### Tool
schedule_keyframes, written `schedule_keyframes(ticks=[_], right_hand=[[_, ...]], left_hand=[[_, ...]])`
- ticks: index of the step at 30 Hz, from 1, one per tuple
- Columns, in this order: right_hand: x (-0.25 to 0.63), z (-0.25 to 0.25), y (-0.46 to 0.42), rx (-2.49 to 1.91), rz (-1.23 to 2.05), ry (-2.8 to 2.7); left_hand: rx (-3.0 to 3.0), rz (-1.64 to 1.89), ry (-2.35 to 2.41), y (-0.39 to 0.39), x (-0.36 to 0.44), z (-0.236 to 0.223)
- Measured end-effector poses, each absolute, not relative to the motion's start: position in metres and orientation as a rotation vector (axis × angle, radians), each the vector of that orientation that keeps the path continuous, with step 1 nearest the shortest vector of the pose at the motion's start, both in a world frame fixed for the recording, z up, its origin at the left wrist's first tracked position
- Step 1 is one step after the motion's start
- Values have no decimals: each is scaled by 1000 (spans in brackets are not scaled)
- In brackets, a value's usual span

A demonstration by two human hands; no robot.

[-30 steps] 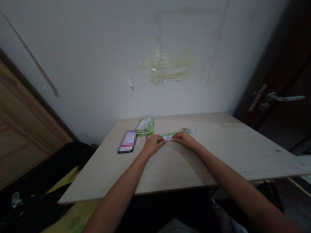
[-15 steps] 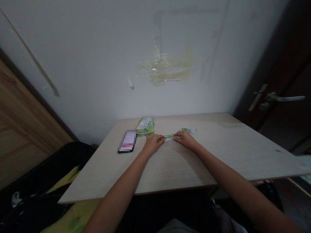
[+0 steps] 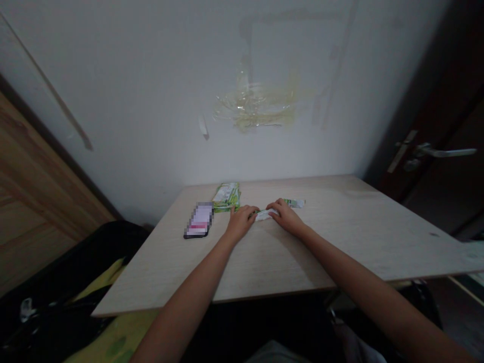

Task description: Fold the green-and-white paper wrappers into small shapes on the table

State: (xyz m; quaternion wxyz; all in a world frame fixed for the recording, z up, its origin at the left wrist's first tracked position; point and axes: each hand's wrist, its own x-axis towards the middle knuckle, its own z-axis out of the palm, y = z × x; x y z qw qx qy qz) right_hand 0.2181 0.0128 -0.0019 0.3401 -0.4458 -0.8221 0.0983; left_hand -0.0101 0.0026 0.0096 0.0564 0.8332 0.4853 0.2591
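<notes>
Between my two hands, on the pale wooden table (image 3: 276, 257), is a folded green and white wrapper (image 3: 264, 215), its white side mostly showing. My left hand (image 3: 242, 220) is closed on the wrapper's left end, thumb side near a stack of similar green and white wrappers (image 3: 227, 195). My right hand (image 3: 284, 214) grips the other end with bent fingers. Just beyond the right hand lies a small folded green and white strip (image 3: 297, 203). Much of the wrapper is covered by my fingers, and its print is too small to read.
A phone (image 3: 198, 222) with a blurred screen lies left of my left hand. The white wall (image 3: 151, 101) with tape remnants (image 3: 260, 108) rises behind the table. At the right is a dark door with a metal handle (image 3: 449, 152); a black bag (image 3: 109, 242) sits at lower left.
The wrapper between my hands has become narrower and now shows more white and less green. Both hands have shifted slightly, the fingers curling over it.
</notes>
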Motion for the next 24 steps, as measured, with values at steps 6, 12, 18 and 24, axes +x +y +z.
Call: schedule_keyframes(ticks=[6,12,18,24], right_hand=[[220,-7,16,-1213,211,-2157],[224,-3,15,-1227,104,-2200],[224,1,14,-1205,69,-2281],[219,4,10,-1139,-24,-2337]], left_hand=[[2543,696,1462,6,-11,6],[2506,699,1435,4,-13,2],[2517,635,1436,3,-15,3],[2601,617,1453,2,-13,1]])
